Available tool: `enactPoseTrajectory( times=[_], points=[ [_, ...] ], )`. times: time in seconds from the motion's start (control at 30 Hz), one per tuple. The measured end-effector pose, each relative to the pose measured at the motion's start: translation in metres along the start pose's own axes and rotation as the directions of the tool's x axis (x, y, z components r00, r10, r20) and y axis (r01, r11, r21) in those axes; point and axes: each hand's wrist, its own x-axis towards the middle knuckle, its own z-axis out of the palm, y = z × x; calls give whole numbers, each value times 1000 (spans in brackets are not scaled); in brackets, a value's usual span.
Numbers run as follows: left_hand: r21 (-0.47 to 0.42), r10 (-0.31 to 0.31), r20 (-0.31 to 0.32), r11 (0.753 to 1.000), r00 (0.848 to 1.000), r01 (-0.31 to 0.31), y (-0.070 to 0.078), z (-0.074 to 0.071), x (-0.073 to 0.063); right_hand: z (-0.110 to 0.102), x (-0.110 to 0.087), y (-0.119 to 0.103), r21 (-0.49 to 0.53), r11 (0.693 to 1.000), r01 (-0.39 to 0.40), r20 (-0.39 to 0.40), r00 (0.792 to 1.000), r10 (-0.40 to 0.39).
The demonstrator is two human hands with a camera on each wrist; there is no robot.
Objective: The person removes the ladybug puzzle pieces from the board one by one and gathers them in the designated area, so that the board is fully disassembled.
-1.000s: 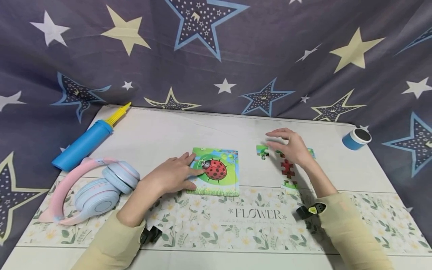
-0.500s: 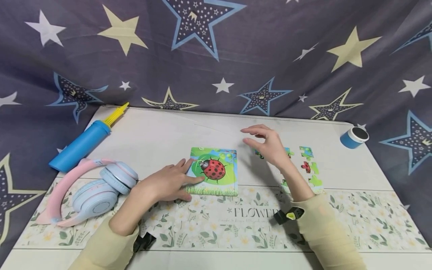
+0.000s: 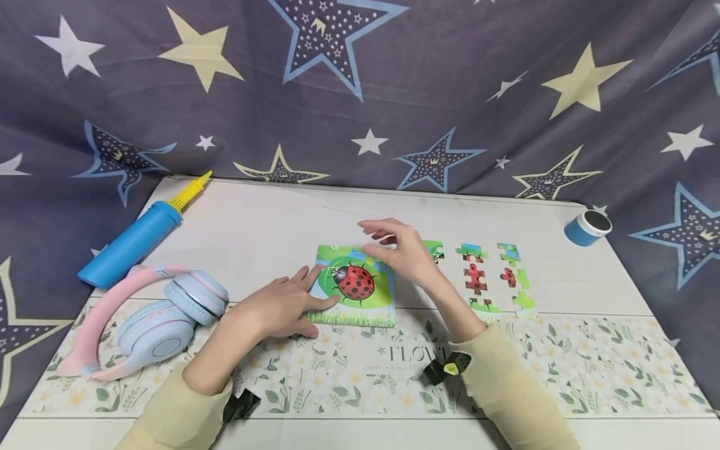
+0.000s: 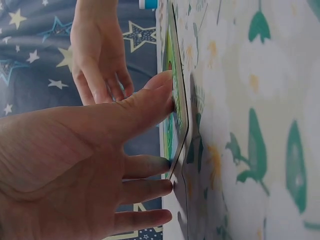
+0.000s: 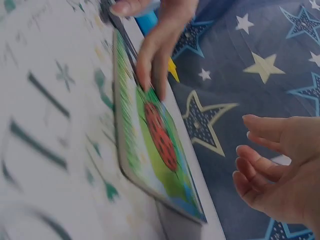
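Note:
A square ladybug picture board [image 3: 360, 317] lies on the table, its red ladybug facing up. My left hand [image 3: 278, 305] rests on the board's left side with its fingers spread; in the left wrist view the thumb [image 4: 155, 95] presses on the board's edge. Over the upper right corner of the board hovers my right hand [image 3: 400, 250], fingers loosely bent. Nothing shows between its fingers [image 5: 260, 162] in the right wrist view. To the right of the board lie several jigsaw pieces, among them a red one [image 3: 475, 279], a blue-green one [image 3: 509, 252] and a green one [image 3: 524, 301].
On the left lie pink and blue headphones [image 3: 160, 331] and a blue hand pump [image 3: 132, 244] with a yellow nozzle. A small blue jar [image 3: 585, 230] with a white rim stands at the far right. A starry curtain [image 3: 360, 112] hangs behind the table.
My right hand has moved left, from above the jigsaw pieces to the board's upper right corner, uncovering the pieces. The left hand has stayed on the board.

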Motion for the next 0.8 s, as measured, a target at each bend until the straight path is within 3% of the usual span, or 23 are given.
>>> enactPoseTrajectory(
  times=[0.27, 0.63, 0.8],
  points=[
    [-1, -11, -11, 1000, 1000, 11, 2, 0, -2, 27, -1, -6, -51, 996, -67, 138, 988, 74],
    [32, -12, -20, 999, 1000, 12, 5, -2, -3, 44, -4, -2, -132, 988, -85, 236, 965, 115],
    [50, -9, -21, 999, 1000, 10, 5, -1, -2, 49, -6, -3, -170, 981, -98, 244, 960, 138]
  ],
)
